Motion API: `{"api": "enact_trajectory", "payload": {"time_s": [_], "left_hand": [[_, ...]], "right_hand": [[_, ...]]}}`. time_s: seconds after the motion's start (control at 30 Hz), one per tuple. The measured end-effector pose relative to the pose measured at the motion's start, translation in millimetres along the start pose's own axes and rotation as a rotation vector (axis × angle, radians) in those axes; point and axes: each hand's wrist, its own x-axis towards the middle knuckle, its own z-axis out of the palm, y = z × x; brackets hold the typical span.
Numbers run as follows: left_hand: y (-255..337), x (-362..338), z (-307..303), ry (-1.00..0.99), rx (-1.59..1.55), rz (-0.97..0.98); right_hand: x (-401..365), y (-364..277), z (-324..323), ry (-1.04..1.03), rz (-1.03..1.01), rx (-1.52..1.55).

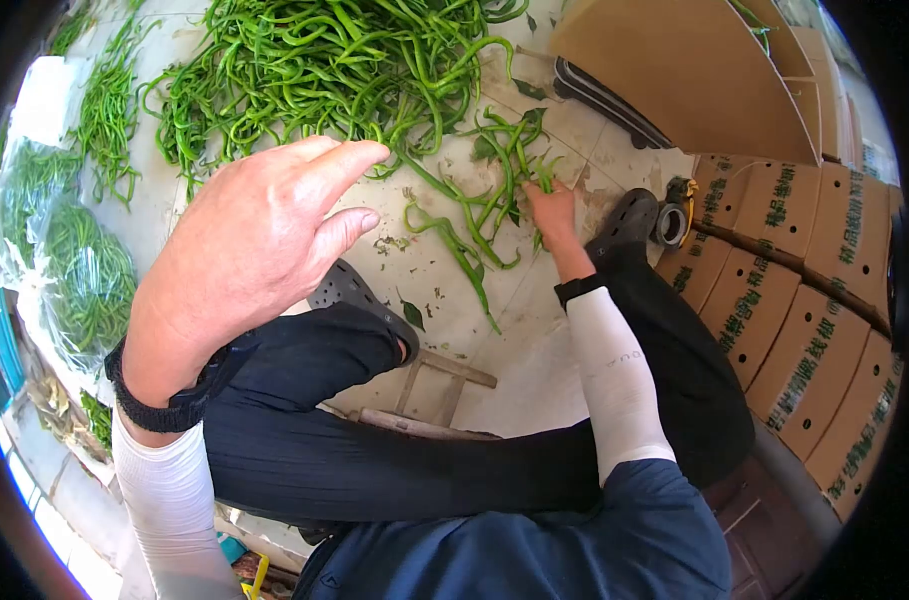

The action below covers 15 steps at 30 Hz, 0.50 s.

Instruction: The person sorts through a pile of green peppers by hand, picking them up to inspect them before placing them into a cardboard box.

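Here, the loose green peppers (492, 208) lie on the tiled floor (579, 140), just left of the right hand (552, 215), the nearer one; the lowest pepper's long axis slants down rightward. That hand's fingers are curled among them, whether pinching one I cannot tell. The left hand (259, 235) hangs apart, thumb and forefinger spread, nothing visible between.

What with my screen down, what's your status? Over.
Left hand open, raised, no pepper visible in it. Right hand at loose green peppers beside the pile. Scattered leaves nearby, no blockage apparent.
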Motion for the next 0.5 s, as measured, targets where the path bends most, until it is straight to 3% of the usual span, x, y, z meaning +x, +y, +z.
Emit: {"api": "enact_trajectory", "payload": {"time_s": [0.03, 0.1, 0.23, 0.3, 0.33, 0.4, 0.43, 0.5], "left_hand": [[0, 2, 0, -0.026, 0.006, -0.009], [-1, 5, 1, -0.038, 0.005, -0.012], [-3, 7, 3, -0.025, 0.005, -0.004], [-2, 8, 2, -0.042, -0.004, -0.019], [-2, 9, 2, -0.057, -0.010, -0.034], [-2, 10, 1, -0.058, -0.006, -0.034], [-2, 11, 2, -0.063, -0.007, -0.025], [-4, 12, 4, -0.058, -0.007, -0.020]], "right_hand": [[-2, 4, 8, 0.000, 0.004, 0.003], [-8, 5, 22, 0.198, -0.189, -0.259], [-5, 3, 30, 0.146, 0.008, -0.155], [-14, -8, 32, 0.157, -0.212, -0.248], [-18, -16, 33, 0.155, -0.215, -0.246], [-28, -30, 39, -0.066, -0.226, -0.375], [-31, -33, 44, -0.068, -0.227, -0.371], [-30, -36, 53, -0.273, -0.203, -0.720]]}}
